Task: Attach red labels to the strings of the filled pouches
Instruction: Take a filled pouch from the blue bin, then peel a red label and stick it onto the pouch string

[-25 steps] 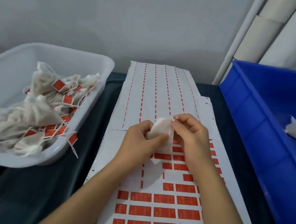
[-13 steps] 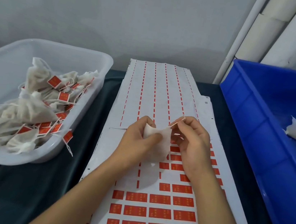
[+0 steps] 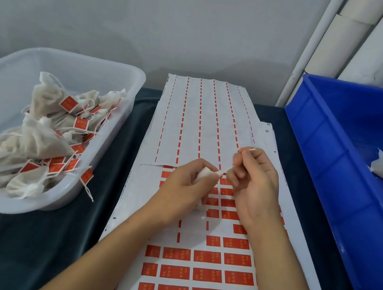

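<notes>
Left hand [image 3: 183, 187] grips pouch [image 3: 203, 174]; right hand [image 3: 252, 182] pinches its string [image 3: 249, 149].

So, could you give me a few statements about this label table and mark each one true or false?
1. The left hand grips a white pouch. True.
2. The right hand holds a pair of scissors. False: it pinches the pouch's string.
3. The clear tub holds pouches with red labels. True.
4. The blue bin sits at the person's left. False: it is at the right.
</notes>
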Action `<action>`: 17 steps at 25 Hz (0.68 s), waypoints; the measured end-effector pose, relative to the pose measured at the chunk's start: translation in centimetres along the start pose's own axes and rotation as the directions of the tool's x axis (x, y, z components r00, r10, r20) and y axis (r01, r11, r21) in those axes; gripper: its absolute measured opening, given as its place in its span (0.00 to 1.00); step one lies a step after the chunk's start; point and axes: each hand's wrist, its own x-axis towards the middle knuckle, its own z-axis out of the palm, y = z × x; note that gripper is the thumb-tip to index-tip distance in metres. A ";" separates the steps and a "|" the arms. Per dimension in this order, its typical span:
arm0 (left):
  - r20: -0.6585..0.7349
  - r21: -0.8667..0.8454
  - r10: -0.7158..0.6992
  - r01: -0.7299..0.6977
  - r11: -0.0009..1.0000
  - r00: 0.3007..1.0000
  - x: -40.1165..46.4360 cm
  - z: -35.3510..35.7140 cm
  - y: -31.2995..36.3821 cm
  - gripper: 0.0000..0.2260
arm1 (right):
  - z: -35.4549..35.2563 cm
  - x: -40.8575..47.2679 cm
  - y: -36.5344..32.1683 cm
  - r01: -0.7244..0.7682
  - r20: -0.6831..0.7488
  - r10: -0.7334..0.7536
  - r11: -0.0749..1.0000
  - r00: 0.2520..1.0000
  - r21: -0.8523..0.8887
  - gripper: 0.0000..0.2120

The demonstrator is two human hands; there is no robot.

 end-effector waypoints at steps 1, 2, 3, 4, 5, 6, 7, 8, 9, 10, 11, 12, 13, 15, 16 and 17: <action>0.001 0.018 -0.003 0.003 1.000 1.000 0.0 0.1 0.0 0.07 | -0.2 0.1 -0.1 0.012 -0.022 -0.012 1.000 1.000 0.029 0.11; 0.005 0.034 -0.010 0.010 0.999 1.000 -0.1 0.2 0.1 0.07 | -0.4 0.2 -0.3 0.025 -0.044 -0.023 0.998 0.999 0.058 0.10; 0.010 0.053 -0.014 0.014 0.999 1.000 -0.1 0.2 0.1 0.09 | -0.7 0.3 -0.5 0.037 -0.067 -0.031 0.996 0.997 0.087 0.10; 0.012 0.072 -0.017 0.016 0.997 1.000 -0.2 0.2 0.2 0.10 | -0.9 0.3 -0.7 0.049 -0.090 -0.039 0.993 0.995 0.111 0.10; 0.016 0.088 -0.020 0.018 0.996 1.000 -0.2 0.2 0.2 0.11 | -1.2 0.4 -0.8 0.060 -0.110 -0.046 0.990 0.993 0.128 0.10; 0.022 0.099 -0.024 0.022 0.995 0.999 -0.2 0.3 0.3 0.12 | -1.4 0.3 -1.0 0.072 -0.127 -0.054 0.988 0.990 0.137 0.09; 0.027 0.108 -0.025 0.022 0.994 0.999 -0.2 0.3 0.3 0.13 | -1.5 0.3 -1.1 0.083 -0.141 -0.062 0.986 0.988 0.144 0.08; 0.031 0.118 -0.026 0.022 0.993 0.999 -0.2 0.4 0.3 0.13 | -1.6 0.3 -1.1 0.091 -0.149 -0.068 0.984 0.986 0.155 0.08; 0.036 0.122 -0.027 0.023 0.992 0.999 -0.2 0.4 0.2 0.13 | -1.7 0.3 -1.1 0.096 -0.154 -0.070 0.981 0.986 0.168 0.07; 0.041 0.116 -0.031 0.026 0.993 0.999 -0.3 0.3 0.2 0.13 | -1.7 0.3 -1.2 0.095 -0.152 -0.067 0.979 0.986 0.183 0.07; 0.045 0.100 -0.034 0.029 0.995 0.998 -0.3 0.2 0.1 0.13 | -1.8 0.4 -1.2 0.088 -0.145 -0.061 0.977 0.988 0.194 0.07; 0.051 0.080 -0.038 0.034 0.996 0.998 -0.3 0.1 0.1 0.13 | -1.8 0.5 -1.3 0.079 -0.137 -0.052 0.977 0.989 0.198 0.07; 0.055 0.069 -0.039 0.035 0.997 0.998 -0.3 0.0 0.0 0.13 | -1.8 0.5 -1.3 0.071 -0.131 -0.045 0.978 0.990 0.197 0.07; 0.057 0.084 -0.036 0.032 0.996 0.998 -0.1 -0.2 -0.2 0.12 | -1.9 0.6 -1.3 0.058 -0.124 -0.034 0.980 0.992 0.190 0.06; 0.057 0.102 -0.037 0.031 0.994 0.998 -0.1 -0.3 -0.2 0.12 | -1.8 0.5 -1.3 0.049 -0.124 -0.027 0.983 0.992 0.176 0.07; 0.056 0.112 -0.037 0.030 0.993 0.998 0.0 -0.3 -0.3 0.12 | -1.8 0.5 -1.2 0.037 -0.133 -0.018 0.989 0.991 0.141 0.07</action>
